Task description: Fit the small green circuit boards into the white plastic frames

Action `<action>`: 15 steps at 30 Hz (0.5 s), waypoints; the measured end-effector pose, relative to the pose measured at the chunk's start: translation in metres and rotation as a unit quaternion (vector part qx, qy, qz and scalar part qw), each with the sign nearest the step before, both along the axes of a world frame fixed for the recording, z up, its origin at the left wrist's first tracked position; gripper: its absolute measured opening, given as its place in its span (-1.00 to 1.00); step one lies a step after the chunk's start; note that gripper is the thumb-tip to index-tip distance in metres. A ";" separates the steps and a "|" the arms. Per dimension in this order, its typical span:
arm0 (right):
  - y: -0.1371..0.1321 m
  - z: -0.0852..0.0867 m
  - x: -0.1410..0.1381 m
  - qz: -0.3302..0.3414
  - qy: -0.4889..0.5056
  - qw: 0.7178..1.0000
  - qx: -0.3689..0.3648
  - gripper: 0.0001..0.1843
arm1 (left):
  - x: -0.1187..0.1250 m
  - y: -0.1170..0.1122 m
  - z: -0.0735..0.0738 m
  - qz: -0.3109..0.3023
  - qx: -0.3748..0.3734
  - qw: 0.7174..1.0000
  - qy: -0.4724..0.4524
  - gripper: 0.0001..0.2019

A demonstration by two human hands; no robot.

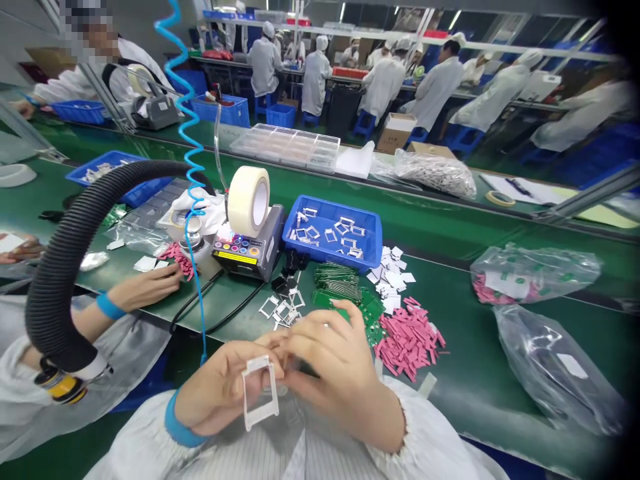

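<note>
Assembly work at a green table (pixel 470 347), seen from the worker's head. At the lower centre of the frame, the left hand (pixel 223 383), with a blue band (pixel 183 423) at its wrist, has its fingers clamped on a white frame (pixel 262 417), a small open rectangle held tilted above the worker's lap. The right hand (pixel 340 367) lies just to the right, its fingers bent inward to meet the left fingertips; whether they are clamped on anything cannot be told, since the contact is hidden.

Beyond the hands, at the centre, lie loose white frames (pixel 285 309), black pieces (pixel 287 280) and stacked green circuit boards (pixel 337 281). To the right of these are white cards (pixel 391 277) and a heap of pink strips (pixel 410 339). Above them in the frame, a blue bin (pixel 379 240) contains further white frames. Just left of the bin stands a grey tape dispenser (pixel 249 252) bearing a cream tape roll (pixel 240 202).

Right side: two clear plastic bags (pixel 550 360), one above the other, the upper containing pink material. Left side: a black corrugated hose (pixel 75 253) arches over the table, and a blue coiled cord (pixel 187 127) hangs beside the dispenser; a co-worker's hand (pixel 150 287) reaches to a second pile of pink strips. Upper part: seated people in white coats along another bench.
</note>
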State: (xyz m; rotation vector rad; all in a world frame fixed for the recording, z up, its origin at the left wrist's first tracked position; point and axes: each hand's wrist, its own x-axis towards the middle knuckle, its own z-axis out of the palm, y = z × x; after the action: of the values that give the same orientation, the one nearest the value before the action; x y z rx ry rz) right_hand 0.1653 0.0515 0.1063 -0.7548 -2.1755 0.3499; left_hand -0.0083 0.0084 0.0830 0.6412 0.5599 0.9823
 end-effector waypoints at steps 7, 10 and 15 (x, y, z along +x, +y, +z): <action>0.000 -0.010 -0.004 0.143 0.260 0.921 -0.252 -0.64 | 0.003 0.004 -0.005 -0.075 0.003 0.990 -0.119 -0.64; -0.001 -0.013 -0.006 0.152 0.262 0.915 -0.267 -0.65 | 0.004 0.002 -0.002 -0.068 0.000 0.990 -0.122 -0.65; -0.005 -0.002 -0.002 0.072 0.228 0.947 -0.215 -0.71 | 0.000 0.000 0.005 -0.024 0.038 0.997 -0.070 -0.68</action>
State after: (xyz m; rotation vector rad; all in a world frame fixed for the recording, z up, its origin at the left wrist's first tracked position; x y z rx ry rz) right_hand 0.1635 0.0465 0.1046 -0.6640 -1.7294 0.9972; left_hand -0.0084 0.0080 0.0885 0.6459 0.3836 0.9982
